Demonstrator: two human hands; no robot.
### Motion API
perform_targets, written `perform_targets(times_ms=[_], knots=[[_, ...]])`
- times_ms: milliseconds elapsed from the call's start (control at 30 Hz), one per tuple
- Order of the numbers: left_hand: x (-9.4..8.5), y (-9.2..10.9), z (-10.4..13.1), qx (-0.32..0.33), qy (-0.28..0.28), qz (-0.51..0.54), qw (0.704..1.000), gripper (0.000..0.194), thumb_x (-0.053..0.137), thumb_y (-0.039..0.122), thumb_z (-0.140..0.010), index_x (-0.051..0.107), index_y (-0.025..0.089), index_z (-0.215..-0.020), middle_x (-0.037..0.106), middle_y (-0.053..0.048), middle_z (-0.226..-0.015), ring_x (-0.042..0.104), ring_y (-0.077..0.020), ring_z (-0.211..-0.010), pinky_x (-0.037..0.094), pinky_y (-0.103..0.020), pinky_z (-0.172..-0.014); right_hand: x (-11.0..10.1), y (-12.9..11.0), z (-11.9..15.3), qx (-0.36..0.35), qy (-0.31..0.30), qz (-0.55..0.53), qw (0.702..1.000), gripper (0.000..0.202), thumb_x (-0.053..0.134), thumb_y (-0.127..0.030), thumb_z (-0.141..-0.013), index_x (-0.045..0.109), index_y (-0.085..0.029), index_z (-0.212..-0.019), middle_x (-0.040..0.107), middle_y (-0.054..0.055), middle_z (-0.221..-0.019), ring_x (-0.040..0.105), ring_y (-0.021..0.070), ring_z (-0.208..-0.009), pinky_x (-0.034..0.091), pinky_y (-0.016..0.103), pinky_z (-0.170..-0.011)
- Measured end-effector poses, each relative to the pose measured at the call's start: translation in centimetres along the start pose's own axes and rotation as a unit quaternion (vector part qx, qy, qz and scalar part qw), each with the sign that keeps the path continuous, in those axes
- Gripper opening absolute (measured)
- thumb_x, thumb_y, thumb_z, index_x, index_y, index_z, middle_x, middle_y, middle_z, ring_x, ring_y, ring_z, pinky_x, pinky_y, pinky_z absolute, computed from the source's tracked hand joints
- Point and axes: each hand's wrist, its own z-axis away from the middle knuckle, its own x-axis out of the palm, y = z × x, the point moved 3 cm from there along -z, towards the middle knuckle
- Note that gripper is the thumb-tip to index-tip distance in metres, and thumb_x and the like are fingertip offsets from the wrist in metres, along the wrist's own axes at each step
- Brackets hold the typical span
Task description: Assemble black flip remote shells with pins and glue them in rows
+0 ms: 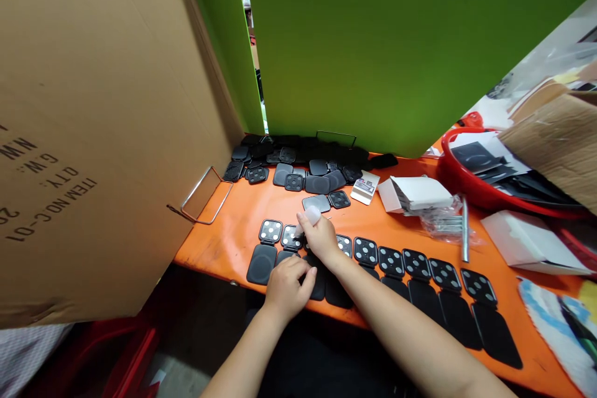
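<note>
Here, our right hand [324,237] is closed round a translucent whitish bottle [313,215] above the row of black hinged pieces [365,250], its tip pointing down by the second dotted panel from the row's left end; we cannot tell whether they touch. Each piece pairs a round-cornered square panel, set with pale dots, with a longer plain dark flap. Our left hand [288,286] lies over the flaps left of the row's middle, fingers loosely curled; we cannot tell if it grips anything. Left of the row, a brown carton [107,106] bears upside-down black lettering: we read "ITEM NO:C-01", "QTY:", "G.W.:" and "N.W.". Beyond the row, a card's [364,188] print is too small.
</note>
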Motion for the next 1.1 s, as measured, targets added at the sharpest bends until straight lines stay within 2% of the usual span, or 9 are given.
perform_targets(times_ms=[100, 300, 467, 567, 667, 767, 933, 1100], knots=[[-0.1, 0.0, 0.0, 0.003, 0.003, 0.001, 1.000, 0.024, 0.048, 0.021, -0.086, 0.056, 0.019, -0.064, 0.063, -0.002, -0.066, 0.059, -0.0145, -0.066, 0.048, -0.030, -0.075, 0.4, -0.1, -0.4, 0.008, -0.003, -0.024, 1.000, 0.043, 0.046, -0.049, -0.085, 0.061, -0.018, -0.059, 0.066, 0.004, -0.060, 0.061, 0.0172, -0.062, 0.038, 0.024, -0.059], [0.0, -0.1, -0.1, 0.000, 0.000, 0.005, 1.000, 0.023, 0.048, 0.021, -0.086, 0.057, 0.019, -0.065, 0.064, -0.003, -0.068, 0.059, -0.0150, -0.067, 0.048, -0.030, -0.073, 0.6, 0.0, -0.8, -0.006, 0.012, -0.001, 1.000, 0.040, 0.049, -0.048, -0.084, 0.059, -0.019, -0.058, 0.067, 0.004, -0.061, 0.060, 0.0172, -0.061, 0.038, 0.025, -0.059], [-0.9, 0.0, -0.2, 0.006, -0.032, 0.009, 0.999, 0.023, 0.048, 0.023, -0.086, 0.059, 0.019, -0.066, 0.064, -0.002, -0.068, 0.059, -0.0147, -0.067, 0.047, -0.028, -0.068, 0.7, -0.5, -0.9, 0.016, -0.003, -0.047, 0.999, 0.044, 0.046, -0.051, -0.084, 0.062, -0.018, -0.059, 0.066, 0.004, -0.060, 0.061, 0.0169, -0.061, 0.040, 0.024, -0.059], [-2.0, -0.3, -0.2, 0.012, -0.005, -0.022, 1.000, 0.028, 0.047, 0.025, -0.087, 0.058, 0.019, -0.062, 0.061, -0.002, -0.063, 0.056, -0.0134, -0.061, 0.045, -0.029, -0.070, 1.6, -1.3, -0.9, 0.010, -0.033, -0.079, 0.996, 0.046, 0.044, -0.052, -0.085, 0.063, -0.017, -0.059, 0.066, 0.003, -0.059, 0.060, 0.0154, -0.058, 0.039, 0.023, -0.055], [-2.7, -1.4, -0.1, -0.021, 0.028, -0.050, 0.998, 0.033, 0.046, 0.026, -0.088, 0.054, 0.019, -0.057, 0.057, 0.000, -0.057, 0.054, -0.0127, -0.057, 0.043, -0.026, -0.063, 2.8, -2.3, -0.8, -0.014, -0.047, -0.062, 0.997, 0.045, 0.046, -0.050, -0.084, 0.063, -0.017, -0.060, 0.066, 0.004, -0.061, 0.060, 0.0148, -0.060, 0.038, 0.022, -0.055], [-2.7, -2.3, -0.1, -0.046, 0.036, -0.054, 0.997, 0.036, 0.045, 0.027, -0.088, 0.051, 0.019, -0.053, 0.055, 0.000, -0.054, 0.053, -0.0122, -0.056, 0.039, -0.024, -0.055, 3.7, -2.8, -0.8, -0.020, -0.047, -0.030, 0.998, 0.039, 0.049, -0.049, -0.083, 0.062, -0.017, -0.064, 0.066, 0.003, -0.062, 0.060, 0.0150, -0.061, 0.035, 0.022, -0.054], [-2.6, -2.4, -0.1, -0.052, 0.038, -0.056, 0.996, 0.037, 0.045, 0.027, -0.088, 0.049, 0.019, -0.052, 0.053, 0.001, -0.053, 0.051, -0.0114, -0.054, 0.036, -0.024, -0.053, 4.1, -2.9, -1.0, -0.042, -0.032, 0.025, 0.998, 0.033, 0.052, -0.047, -0.082, 0.059, -0.018, -0.067, 0.065, 0.003, -0.062, 0.057, 0.0154, -0.058, 0.032, 0.023, -0.052], [-2.5, -2.5, -0.1, -0.051, 0.038, -0.057, 0.996, 0.036, 0.046, 0.027, -0.087, 0.050, 0.019, -0.052, 0.052, 0.001, -0.053, 0.050, -0.0113, -0.054, 0.037, -0.023, -0.054, 4.2, -3.0, -1.3, -0.020, -0.042, -0.016, 0.999, 0.038, 0.047, -0.049, -0.085, 0.059, -0.019, -0.065, 0.067, 0.003, -0.065, 0.059, 0.0153, -0.061, 0.034, 0.023, -0.055]])
